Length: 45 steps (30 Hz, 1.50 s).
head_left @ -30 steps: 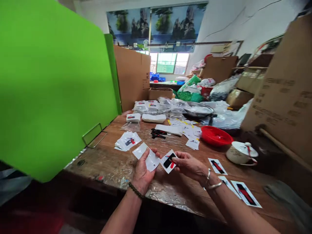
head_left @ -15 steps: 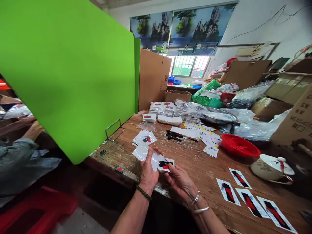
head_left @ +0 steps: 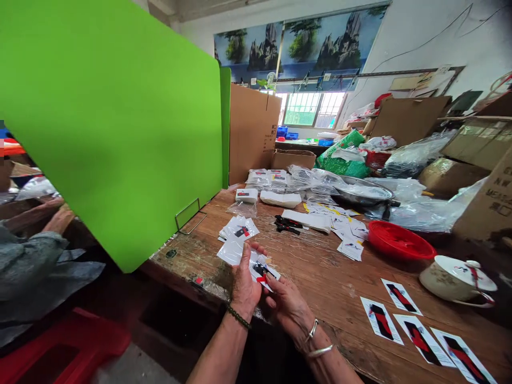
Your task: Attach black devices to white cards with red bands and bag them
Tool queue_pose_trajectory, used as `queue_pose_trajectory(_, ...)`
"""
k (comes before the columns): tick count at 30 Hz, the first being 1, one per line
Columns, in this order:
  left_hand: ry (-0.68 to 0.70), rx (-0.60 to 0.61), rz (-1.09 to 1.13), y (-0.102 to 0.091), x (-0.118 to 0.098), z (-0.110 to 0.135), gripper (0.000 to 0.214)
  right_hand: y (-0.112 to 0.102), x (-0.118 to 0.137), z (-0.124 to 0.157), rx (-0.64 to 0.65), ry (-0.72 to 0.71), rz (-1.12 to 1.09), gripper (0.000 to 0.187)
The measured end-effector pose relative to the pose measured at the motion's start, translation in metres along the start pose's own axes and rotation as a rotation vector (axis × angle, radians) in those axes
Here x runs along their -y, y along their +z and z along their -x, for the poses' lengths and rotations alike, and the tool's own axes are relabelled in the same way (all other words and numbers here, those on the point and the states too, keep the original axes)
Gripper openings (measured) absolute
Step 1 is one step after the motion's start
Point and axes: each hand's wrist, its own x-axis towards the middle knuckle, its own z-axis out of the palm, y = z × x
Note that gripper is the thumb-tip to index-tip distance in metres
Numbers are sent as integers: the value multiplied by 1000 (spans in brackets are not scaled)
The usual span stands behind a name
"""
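Observation:
My left hand [head_left: 242, 282] holds a clear plastic bag [head_left: 234, 250] over the near edge of the wooden table [head_left: 328, 282]. My right hand [head_left: 286, 304] pinches a white card with a black and red piece [head_left: 262, 271] and holds it at the bag's mouth, partly inside. Both hands are closed on what they hold. A pile of filled bags [head_left: 239, 228] lies just beyond my left hand. Loose black and red pieces [head_left: 287, 224] lie further back.
Several printed cards [head_left: 416, 333] lie at the right on the table. A red bowl [head_left: 401, 242], a white lidded cup [head_left: 456, 279] and a metal basin [head_left: 362, 192] stand beyond. A green panel [head_left: 116, 117] stands at the left; another person's sleeve [head_left: 32, 256] shows behind it.
The view has swung left and down. My right hand has brought the card from beside the bag into its mouth, and both hands have come closer together.

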Motion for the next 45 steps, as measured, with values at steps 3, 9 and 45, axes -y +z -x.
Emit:
queue_pose_trajectory(3, 29, 34, 48, -1, 2, -2, 32, -2, 7, 0, 16, -33, 53, 42)
queue_pose_trajectory(9, 75, 48, 52, 2, 7, -5, 29, -3, 10, -1, -1, -116, 101, 48)
queue_pose_trajectory(45, -21, 156, 4, 10, 40, 7, 37, -8, 18, -4, -192, -255, -112, 56)
